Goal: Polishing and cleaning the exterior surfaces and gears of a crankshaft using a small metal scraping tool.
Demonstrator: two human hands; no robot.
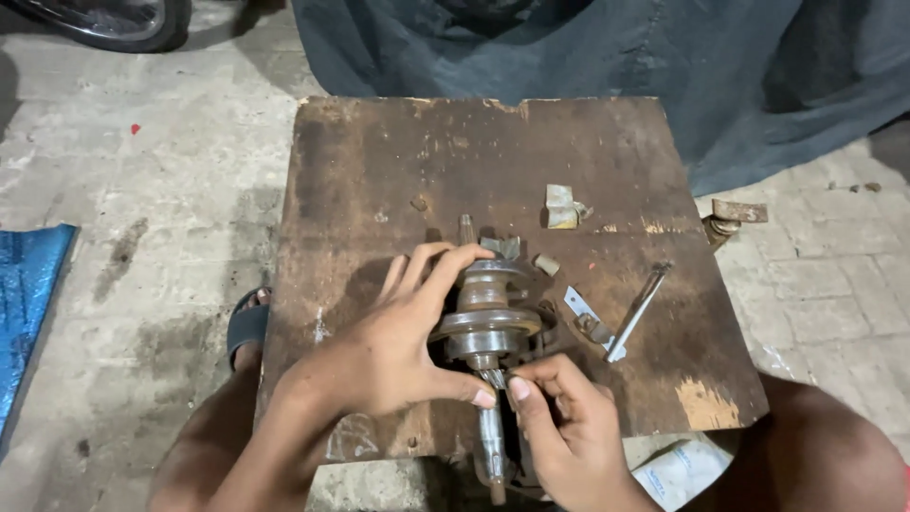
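Note:
A grey metal crankshaft [489, 305] with two round flywheel discs lies on a worn brown wooden board [379, 180], its shaft pointing toward me. My left hand [393, 341] wraps over the discs from the left, thumb resting on the near shaft. My right hand [559, 417] pinches the near shaft just below the discs, fingers closed on a small part there that I cannot make out.
On the board lie a thin metal rod [637, 311], a small flat bracket [586, 318], a bent metal scrap [561, 209] and a short bush [546, 265]. A dark tarpaulin [664, 76] hangs behind. A blue sheet [28, 284] lies left, and my sandalled foot [248, 327] rests beside the board.

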